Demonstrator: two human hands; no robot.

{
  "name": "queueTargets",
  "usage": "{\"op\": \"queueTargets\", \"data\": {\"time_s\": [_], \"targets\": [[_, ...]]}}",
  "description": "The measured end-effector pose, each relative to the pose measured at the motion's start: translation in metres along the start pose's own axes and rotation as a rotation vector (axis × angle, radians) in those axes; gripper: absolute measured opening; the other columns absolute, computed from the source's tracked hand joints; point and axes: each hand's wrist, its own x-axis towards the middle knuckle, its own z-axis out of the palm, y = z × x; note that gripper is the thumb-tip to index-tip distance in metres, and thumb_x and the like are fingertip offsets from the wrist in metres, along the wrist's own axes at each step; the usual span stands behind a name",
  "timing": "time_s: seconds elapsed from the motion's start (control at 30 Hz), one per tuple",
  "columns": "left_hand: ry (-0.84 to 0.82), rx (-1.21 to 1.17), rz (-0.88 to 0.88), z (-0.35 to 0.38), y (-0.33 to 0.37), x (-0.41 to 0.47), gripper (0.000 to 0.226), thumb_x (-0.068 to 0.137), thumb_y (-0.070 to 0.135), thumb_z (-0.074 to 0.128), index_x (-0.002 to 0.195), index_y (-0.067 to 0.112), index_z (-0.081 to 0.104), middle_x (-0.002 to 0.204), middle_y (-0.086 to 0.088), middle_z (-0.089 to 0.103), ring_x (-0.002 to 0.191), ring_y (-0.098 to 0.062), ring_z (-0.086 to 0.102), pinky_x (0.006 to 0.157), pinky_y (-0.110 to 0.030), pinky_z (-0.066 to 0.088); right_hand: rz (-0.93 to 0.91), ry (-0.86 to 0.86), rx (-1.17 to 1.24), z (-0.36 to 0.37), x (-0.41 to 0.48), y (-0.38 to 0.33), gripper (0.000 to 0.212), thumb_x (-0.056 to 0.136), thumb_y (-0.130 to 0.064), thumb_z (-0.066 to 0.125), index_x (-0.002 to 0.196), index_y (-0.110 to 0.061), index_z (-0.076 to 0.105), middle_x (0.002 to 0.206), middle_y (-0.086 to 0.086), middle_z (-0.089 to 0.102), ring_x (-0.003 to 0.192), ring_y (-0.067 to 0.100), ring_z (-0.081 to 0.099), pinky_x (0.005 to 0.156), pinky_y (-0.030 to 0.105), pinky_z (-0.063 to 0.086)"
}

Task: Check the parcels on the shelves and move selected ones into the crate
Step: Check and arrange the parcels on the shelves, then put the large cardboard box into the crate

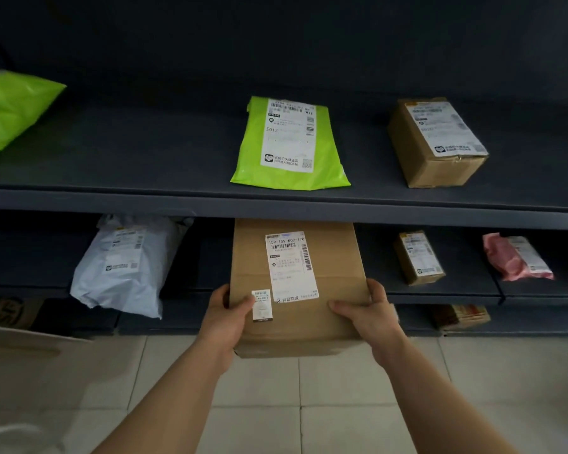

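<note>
A large brown cardboard box (335, 253) with a white shipping label juts out of the lower shelf (440, 291) over the tiled floor. My left hand (225, 322) grips its near left corner, thumb on top beside a small sticker. My right hand (364, 314) grips the near right corner, thumb across the top face. On the upper shelf (145, 198) lie a lime-green mailer bag (292, 142) and a smaller brown box (435, 142). No crate is clearly in view.
A grey-white poly bag (125, 263), a small brown box (418, 257) and a pink padded parcel (515, 257) lie on the lower shelf. Another green bag (10, 109) sits at the upper left. More boxes stand below, above pale floor tiles (259, 404).
</note>
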Motion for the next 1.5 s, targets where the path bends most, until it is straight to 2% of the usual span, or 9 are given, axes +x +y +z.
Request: {"op": "queueTargets", "data": {"time_s": [0.2, 0.53, 0.63, 0.87, 0.97, 1.07, 1.23, 1.4, 1.5], "targets": [[0.003, -0.072, -0.07, -0.017, -0.015, -0.018, 0.047, 0.095, 0.016, 0.057, 0.138, 0.026, 0.043, 0.13, 0.001, 0.06, 0.112, -0.022, 0.058, 0.1, -0.047, 0.046, 0.017, -0.004, 0.011, 0.004, -0.02, 0.017, 0.088, 0.07, -0.012, 0.082, 0.141, -0.025, 0.032, 0.122, 0.002, 0.052, 0.108, 0.024, 0.052, 0.092, 0.04, 0.047], [-0.007, -0.111, -0.124, -0.024, -0.022, -0.035, 0.042, 0.097, 0.012, 0.052, 0.136, 0.025, 0.044, 0.109, 0.006, 0.061, 0.091, -0.014, 0.058, 0.066, -0.032, 0.045, 0.041, -0.027, -0.02, 0.006, -0.026, 0.028, 0.089, 0.071, -0.009, 0.081, 0.141, -0.027, 0.029, 0.118, -0.001, 0.049, 0.107, 0.024, 0.051, 0.087, 0.042, 0.047], [-0.005, -0.081, -0.125, -0.023, -0.021, -0.037, 0.042, 0.098, 0.012, 0.051, 0.137, 0.025, 0.042, 0.108, 0.005, 0.06, 0.088, -0.013, 0.056, 0.068, -0.032, 0.043, 0.052, -0.03, -0.011, 0.007, -0.026, 0.029, 0.088, 0.071, -0.008, 0.081, 0.14, -0.027, 0.029, 0.119, 0.0, 0.05, 0.105, 0.023, 0.051, 0.083, 0.039, 0.045], [-0.016, 0.036, -0.115, -0.022, -0.015, -0.039, 0.045, 0.099, 0.015, 0.046, 0.139, 0.035, 0.04, 0.118, 0.003, 0.062, 0.104, -0.02, 0.058, 0.077, -0.034, 0.045, 0.069, -0.026, -0.017, 0.008, -0.033, 0.024, 0.088, 0.072, -0.007, 0.08, 0.142, -0.025, 0.029, 0.118, 0.0, 0.05, 0.105, 0.023, 0.051, 0.083, 0.039, 0.045], [-0.055, 0.066, -0.12, -0.025, -0.009, -0.047, 0.046, 0.099, 0.016, 0.049, 0.139, 0.035, 0.04, 0.113, 0.005, 0.059, 0.091, -0.015, 0.057, 0.061, -0.028, 0.042, 0.077, -0.001, -0.031, 0.008, -0.041, 0.02, 0.089, 0.071, -0.009, 0.081, 0.143, -0.024, 0.03, 0.127, 0.002, 0.051, 0.111, 0.026, 0.051, 0.094, 0.044, 0.046], [-0.092, 0.108, -0.129, -0.032, -0.003, -0.057, 0.051, 0.097, 0.016, 0.053, 0.142, 0.034, 0.037, 0.11, 0.006, 0.058, 0.08, -0.01, 0.056, 0.055, -0.027, 0.039, 0.072, 0.011, -0.048, 0.005, -0.056, 0.014, 0.088, 0.071, -0.011, 0.081, 0.143, -0.023, 0.033, 0.127, 0.001, 0.051, 0.111, 0.024, 0.05, 0.098, 0.044, 0.045], [-0.155, 0.194, -0.147, -0.048, 0.011, -0.076, 0.056, 0.095, 0.016, 0.056, 0.142, 0.038, 0.035, 0.106, 0.005, 0.059, 0.085, -0.015, 0.058, 0.059, -0.03, 0.041, 0.075, 0.042, -0.021, -0.003, -0.095, -0.003, 0.085, 0.073, -0.014, 0.08, 0.145, -0.02, 0.034, 0.114, -0.005, 0.048, 0.101, 0.017, 0.048, 0.089, 0.033, 0.041], [-0.26, 0.3, -0.132, -0.059, 0.034, -0.107, 0.062, 0.091, 0.02, 0.063, 0.144, 0.036, 0.034, 0.103, 0.004, 0.062, 0.089, -0.017, 0.059, 0.071, -0.035, 0.045, 0.124, 0.121, 0.05, -0.02, -0.148, -0.014, 0.092, 0.071, -0.022, 0.083, 0.147, -0.023, 0.032, 0.14, 0.004, 0.046, 0.109, 0.021, 0.049, 0.094, 0.034, 0.039], [-0.327, 0.375, -0.134, -0.062, 0.047, -0.126, 0.063, 0.088, 0.025, 0.066, 0.143, 0.036, 0.035, 0.111, 0.0, 0.064, 0.099, -0.022, 0.059, 0.085, -0.041, 0.047, 0.153, 0.16, 0.107, -0.031, -0.181, -0.017, 0.091, 0.071, -0.028, 0.083, 0.147, -0.027, 0.033, 0.142, 0.005, 0.044, 0.105, 0.02, 0.048, 0.096, 0.038, 0.039]]}}
